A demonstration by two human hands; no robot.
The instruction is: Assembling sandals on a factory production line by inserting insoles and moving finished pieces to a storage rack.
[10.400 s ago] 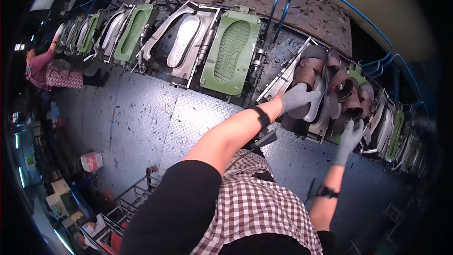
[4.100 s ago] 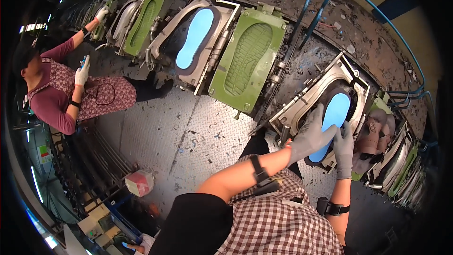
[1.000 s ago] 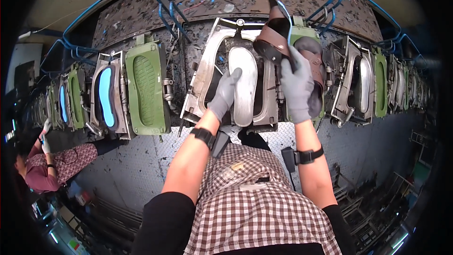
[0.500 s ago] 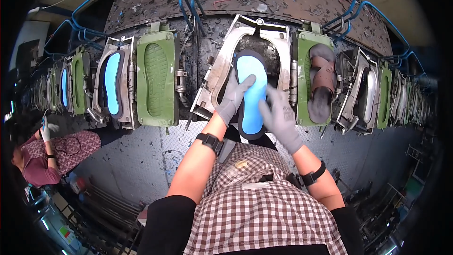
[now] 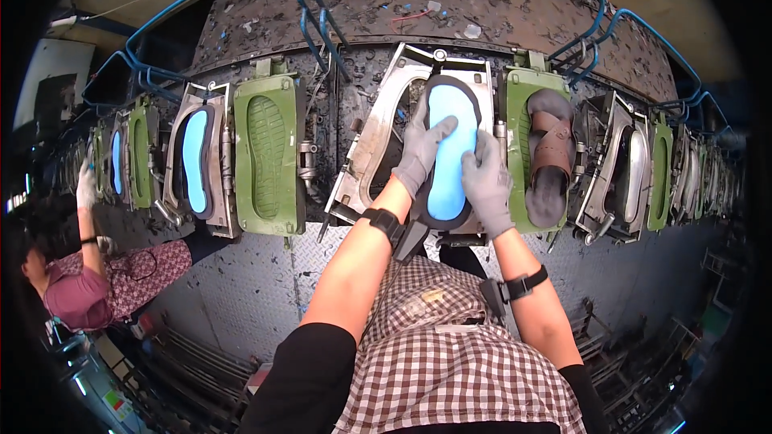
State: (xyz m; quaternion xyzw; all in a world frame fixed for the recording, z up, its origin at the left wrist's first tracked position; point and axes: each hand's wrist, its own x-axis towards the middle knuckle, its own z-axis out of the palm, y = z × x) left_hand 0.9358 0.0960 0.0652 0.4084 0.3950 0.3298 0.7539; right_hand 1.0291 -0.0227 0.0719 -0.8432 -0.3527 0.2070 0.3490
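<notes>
A dark shoe sole with a bright blue top face (image 5: pixel 449 186) is held upright over the open metal mould frame (image 5: pixel 379 120) in front of me. My left hand (image 5: pixel 423 151), in a grey glove, grips its left edge, the thumb lying across the blue face. On the opposite edge my right hand (image 5: pixel 489 183), gloved too, is closed with its thumb against the blue. Fingers behind the sole are hidden. Just right of my right hand, a brown-strapped dark sandal (image 5: pixel 552 151) rests on a green mould half (image 5: pixel 519 201).
Another green mould half (image 5: pixel 265 157) lies left of the frame. Beyond it, a metal frame (image 5: pixel 221 141) holds a blue-topped sole (image 5: pixel 195 165). More moulds line both sides, with blue bent pipes (image 5: pixel 310 28) behind. A co-worker (image 5: pixel 80 281) stands at far left, one gloved hand raised.
The sole has moved up and right, over the frame. My right hand, loose beside it before, now closes on its right edge. The co-worker's gloved hand has risen.
</notes>
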